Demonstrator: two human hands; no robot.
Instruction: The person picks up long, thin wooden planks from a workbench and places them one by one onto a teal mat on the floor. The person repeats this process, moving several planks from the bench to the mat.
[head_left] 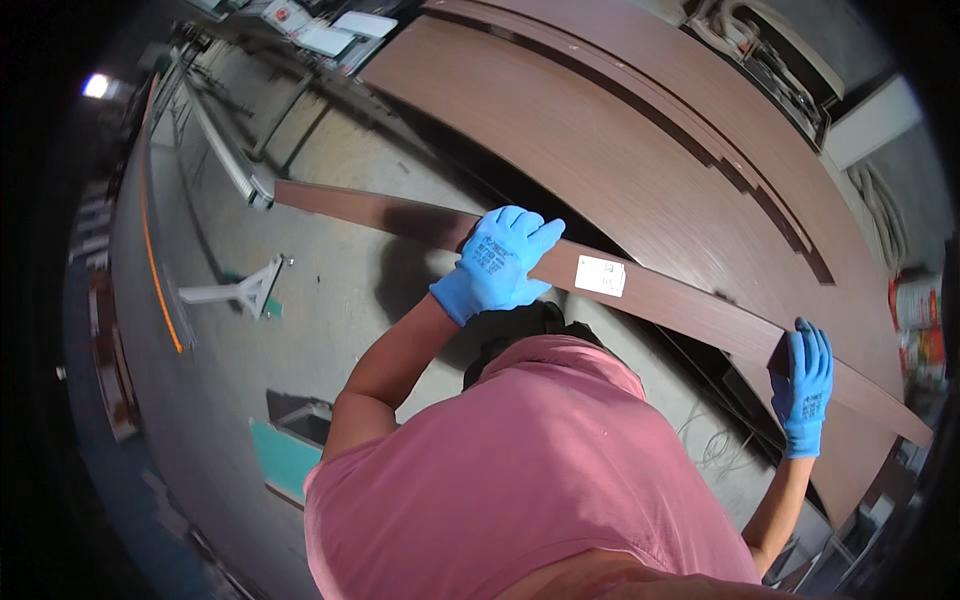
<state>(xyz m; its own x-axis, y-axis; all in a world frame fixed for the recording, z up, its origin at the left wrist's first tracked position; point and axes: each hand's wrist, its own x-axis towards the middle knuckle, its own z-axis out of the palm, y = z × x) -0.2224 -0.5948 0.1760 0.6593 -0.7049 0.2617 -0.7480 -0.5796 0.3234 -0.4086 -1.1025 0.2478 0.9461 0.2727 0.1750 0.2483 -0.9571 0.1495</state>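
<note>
Head view: the left hand (497, 262) lies flat on a long brown board (660, 295) held above the floor (340, 290), the right hand (806, 385) clamps its edge; it looks stiff, smooth and unwieldy, best gripped well apart.

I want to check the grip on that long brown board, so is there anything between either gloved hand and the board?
Nothing visible. The left hand lies flat on the board, beside a white label. The right hand wraps the board's lower edge farther along. Both blue gloves touch the wood directly.
</note>
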